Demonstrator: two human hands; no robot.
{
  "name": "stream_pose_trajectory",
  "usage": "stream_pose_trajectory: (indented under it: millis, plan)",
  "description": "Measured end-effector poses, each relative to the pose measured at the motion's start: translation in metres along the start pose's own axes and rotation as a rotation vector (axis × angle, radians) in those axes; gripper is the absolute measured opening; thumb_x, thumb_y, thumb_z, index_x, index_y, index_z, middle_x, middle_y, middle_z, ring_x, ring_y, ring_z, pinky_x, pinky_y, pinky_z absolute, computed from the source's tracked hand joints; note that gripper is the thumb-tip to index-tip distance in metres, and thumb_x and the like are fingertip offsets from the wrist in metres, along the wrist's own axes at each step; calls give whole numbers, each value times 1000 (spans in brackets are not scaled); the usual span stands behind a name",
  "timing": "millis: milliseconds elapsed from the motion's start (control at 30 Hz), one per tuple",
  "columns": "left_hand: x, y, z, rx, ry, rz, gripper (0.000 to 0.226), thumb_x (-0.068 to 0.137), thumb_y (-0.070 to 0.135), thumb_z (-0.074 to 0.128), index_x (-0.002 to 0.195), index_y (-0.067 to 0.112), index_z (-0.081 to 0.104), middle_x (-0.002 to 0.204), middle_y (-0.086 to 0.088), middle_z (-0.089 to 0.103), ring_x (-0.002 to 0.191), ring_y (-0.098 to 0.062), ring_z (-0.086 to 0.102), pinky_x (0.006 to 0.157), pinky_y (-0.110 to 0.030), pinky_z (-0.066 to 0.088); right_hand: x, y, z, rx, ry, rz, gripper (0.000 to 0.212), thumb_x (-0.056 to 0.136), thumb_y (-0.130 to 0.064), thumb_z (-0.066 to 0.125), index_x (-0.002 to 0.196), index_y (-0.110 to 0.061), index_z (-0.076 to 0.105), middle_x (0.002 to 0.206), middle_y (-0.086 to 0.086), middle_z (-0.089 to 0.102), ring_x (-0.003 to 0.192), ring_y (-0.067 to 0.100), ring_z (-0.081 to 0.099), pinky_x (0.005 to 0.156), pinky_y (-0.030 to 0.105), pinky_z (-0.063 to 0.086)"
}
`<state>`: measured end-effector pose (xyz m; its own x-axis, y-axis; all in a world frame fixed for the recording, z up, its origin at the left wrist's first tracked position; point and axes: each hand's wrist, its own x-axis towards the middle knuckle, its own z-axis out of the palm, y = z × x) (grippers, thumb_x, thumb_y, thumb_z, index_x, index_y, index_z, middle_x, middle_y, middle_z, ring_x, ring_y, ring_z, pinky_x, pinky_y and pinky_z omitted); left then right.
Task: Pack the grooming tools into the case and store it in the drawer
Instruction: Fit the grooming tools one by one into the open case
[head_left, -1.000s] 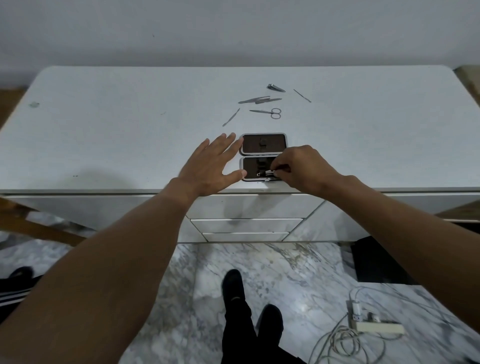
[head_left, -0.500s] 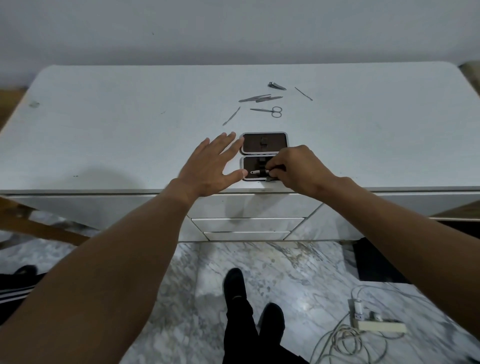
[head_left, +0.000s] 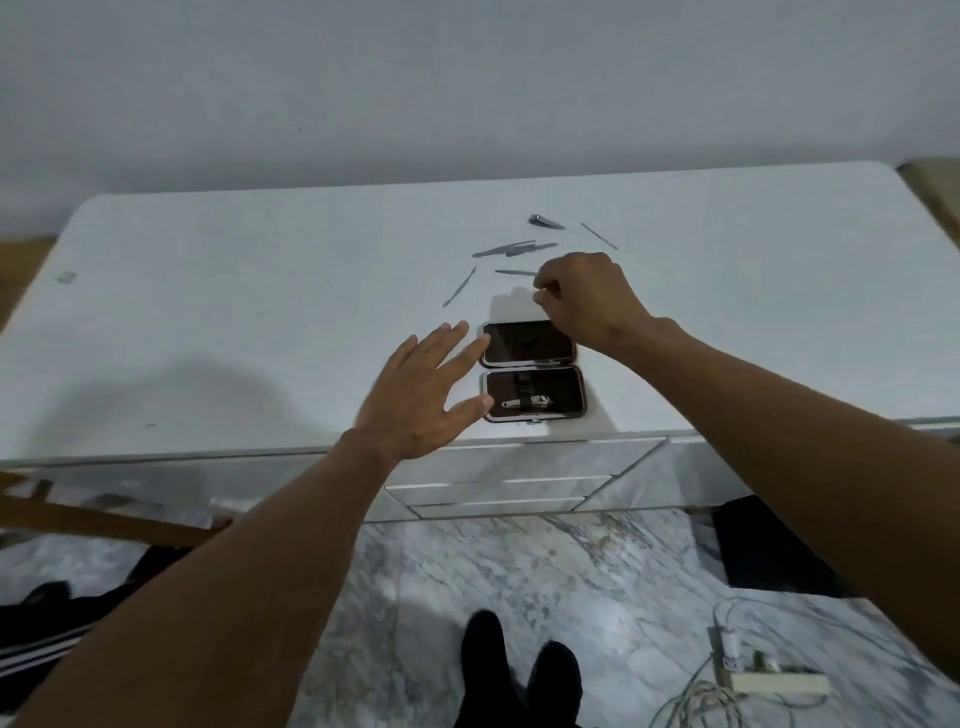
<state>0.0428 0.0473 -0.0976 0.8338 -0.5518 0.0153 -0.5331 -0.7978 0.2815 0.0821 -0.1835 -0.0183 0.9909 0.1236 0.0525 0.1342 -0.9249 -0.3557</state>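
Head view: one open case (head_left: 532, 370) lies at the table (head_left: 208, 322) front edge, one clipper (head_left: 527, 401) strapped in its near half. Beyond the case lie six loose tools; bare tabletop spreads wide either side. Left hand (head_left: 423, 397) flat, fingers spread, touching the case's left rim. Right hand (head_left: 584, 301), beyond the case, pinches at the scissors (head_left: 514, 272)

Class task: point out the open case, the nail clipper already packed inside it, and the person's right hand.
open case (head_left: 563, 387): head view, dark lining of near half.
nail clipper (head_left: 525, 402): head view, its metal body.
right hand (head_left: 587, 299): head view, back of hand.
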Motion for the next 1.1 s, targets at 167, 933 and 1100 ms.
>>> stream_pose_trajectory:
  millis: [167,933,1100]
  plan:
    - [3,-2,1,-7,30,-5,71,90,65,30,153,35,16,162,4,17,149,-13,10,121,-42,13,70,12,6,-114,39,93,17,88,-3,53,93,0,68,97,20,70,92,38,62,72,34,44]
    - [4,-1,3,8,48,-25,74,87,66,39,152,37,20,161,5,21,149,-13,14,120,-42,15,90,14,-11,251,-4,256,14,83,-13,63,93,-6,69,96,13,70,82,27,65,76,32,53]
    - [4,-2,5,43,47,-19,73,88,67,34,153,36,18,161,4,20,149,-15,13,120,-42,13,27,15,-25,473,-53,307,19,79,-18,77,86,-2,70,73,10,71,65,20,68,64,27,57]
